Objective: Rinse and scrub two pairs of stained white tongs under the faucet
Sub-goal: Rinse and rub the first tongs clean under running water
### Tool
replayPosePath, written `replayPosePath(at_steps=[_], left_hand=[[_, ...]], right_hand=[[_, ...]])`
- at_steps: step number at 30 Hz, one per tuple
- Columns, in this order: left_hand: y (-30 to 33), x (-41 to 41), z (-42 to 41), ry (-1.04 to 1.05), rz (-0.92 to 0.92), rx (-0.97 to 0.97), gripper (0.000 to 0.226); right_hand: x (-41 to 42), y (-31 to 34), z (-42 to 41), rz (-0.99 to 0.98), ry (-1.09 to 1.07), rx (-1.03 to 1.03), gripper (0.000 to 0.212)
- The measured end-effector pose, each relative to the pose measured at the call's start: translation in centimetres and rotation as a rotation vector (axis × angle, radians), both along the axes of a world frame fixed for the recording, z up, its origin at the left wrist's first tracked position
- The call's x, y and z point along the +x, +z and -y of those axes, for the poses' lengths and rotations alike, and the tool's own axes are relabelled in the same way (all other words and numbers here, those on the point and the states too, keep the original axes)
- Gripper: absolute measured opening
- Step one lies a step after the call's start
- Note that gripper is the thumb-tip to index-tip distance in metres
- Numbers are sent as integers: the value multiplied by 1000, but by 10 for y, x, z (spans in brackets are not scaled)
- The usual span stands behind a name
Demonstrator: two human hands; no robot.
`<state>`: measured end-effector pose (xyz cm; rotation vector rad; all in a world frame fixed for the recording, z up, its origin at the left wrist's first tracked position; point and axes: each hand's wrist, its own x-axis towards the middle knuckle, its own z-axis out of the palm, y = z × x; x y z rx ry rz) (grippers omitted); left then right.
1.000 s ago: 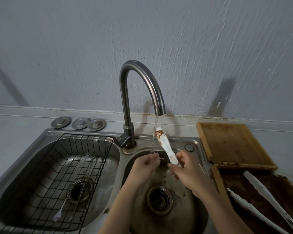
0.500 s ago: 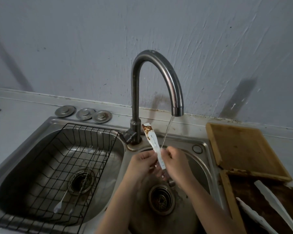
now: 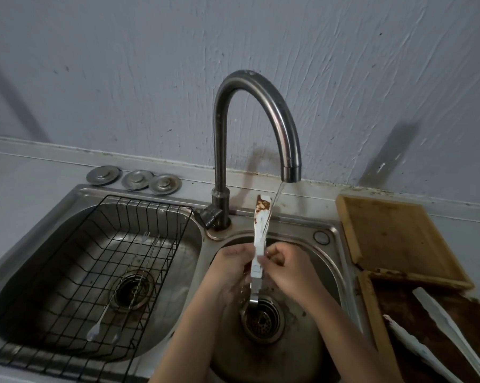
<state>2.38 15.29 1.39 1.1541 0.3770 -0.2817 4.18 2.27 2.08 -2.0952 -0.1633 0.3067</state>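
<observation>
White tongs (image 3: pixel 260 230) with a brown-stained tip stand nearly upright over the right sink basin (image 3: pixel 327 261). My left hand (image 3: pixel 230 269) and my right hand (image 3: pixel 285 269) both grip the tongs' lower part from either side. The curved steel faucet (image 3: pixel 261 106) runs a thin stream that falls along the tongs just right of the stained tip. A second pair of white tongs (image 3: pixel 440 335) lies on a dirty brown tray (image 3: pixel 393 313) at the lower right.
A black wire rack (image 3: pixel 67 272) holding thin utensils fills the left basin. Three round metal plugs (image 3: pixel 135 179) sit on the counter behind it. A wooden tray (image 3: pixel 393 233) rests on the counter right of the sink. A drain strainer (image 3: pixel 261 320) sits below my hands.
The tongs have shifted from leaning left of the stream to nearly upright, with the tip now close beside the water. Both hands stay on the handle. My view moved closer.
</observation>
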Motion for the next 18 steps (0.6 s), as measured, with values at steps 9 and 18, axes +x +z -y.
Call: replayPosePath(at_steps=[9,18], left_hand=[[16,5,9,101,44,-132,22],[11,5,9,70,66,-105,20]], right_hand=[[3,6,-1,0,-95,139,15],[3,-2,-1,77,-70,42,17]])
